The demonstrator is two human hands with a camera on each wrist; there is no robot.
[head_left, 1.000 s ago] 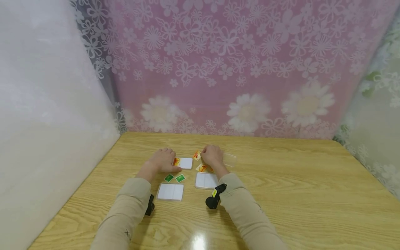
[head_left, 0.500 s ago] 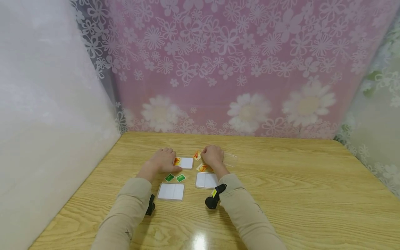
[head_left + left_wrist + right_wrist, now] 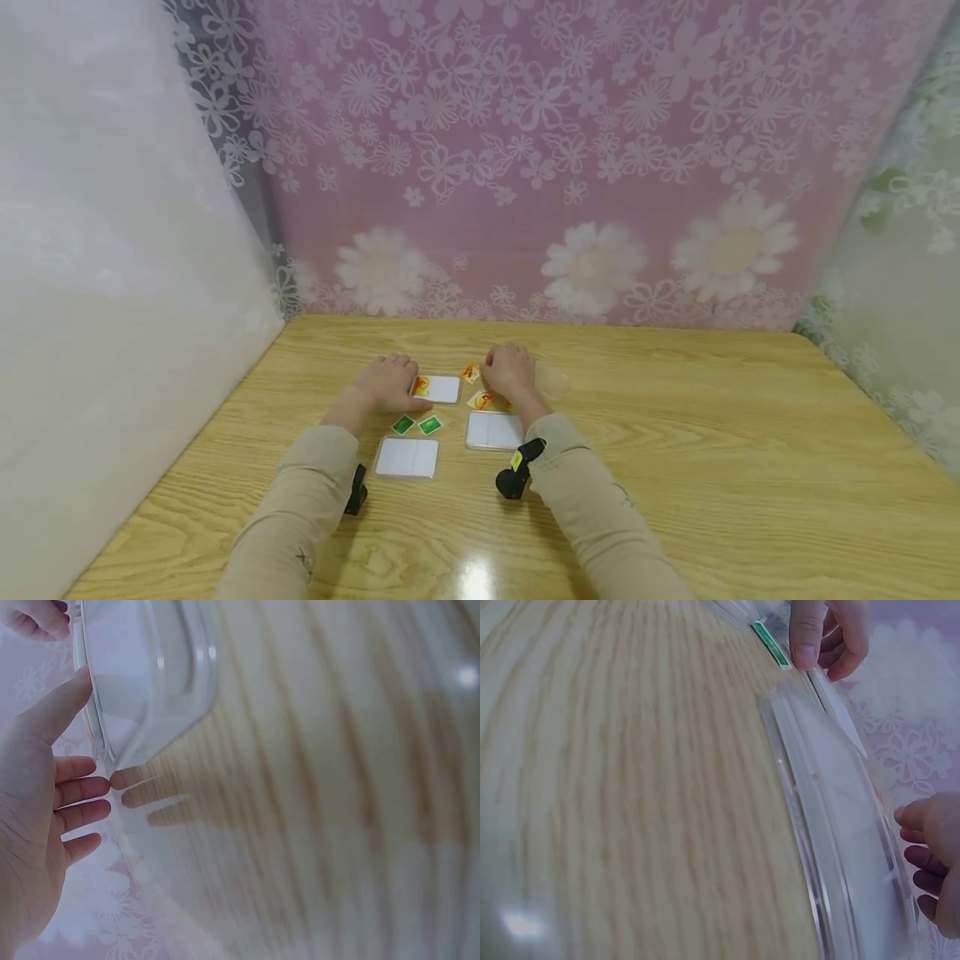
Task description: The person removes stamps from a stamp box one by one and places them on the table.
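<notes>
My left hand lies at the left end of a clear-rimmed white card case, its thumb along the near edge. Inside that end of the case is an orange-and-yellow stamp-like card. In the left wrist view the thumb reaches the case rim and the other fingers stretch out fairly straight. My right hand is low over the table with curled fingers, beside two loose orange cards. In the right wrist view, its thumb and fingertips come close behind a case; I cannot tell whether they pinch anything.
Two small green cards lie in front of my left hand. Two more white cases stand nearer, one left and one right, the latter partly behind my right wrist. A faint transparent piece lies right of my right hand.
Both hands stay in nearly the same places beside the cards. The head view has shifted slightly, and the bright lines on the transparent piece at the right have faded.
</notes>
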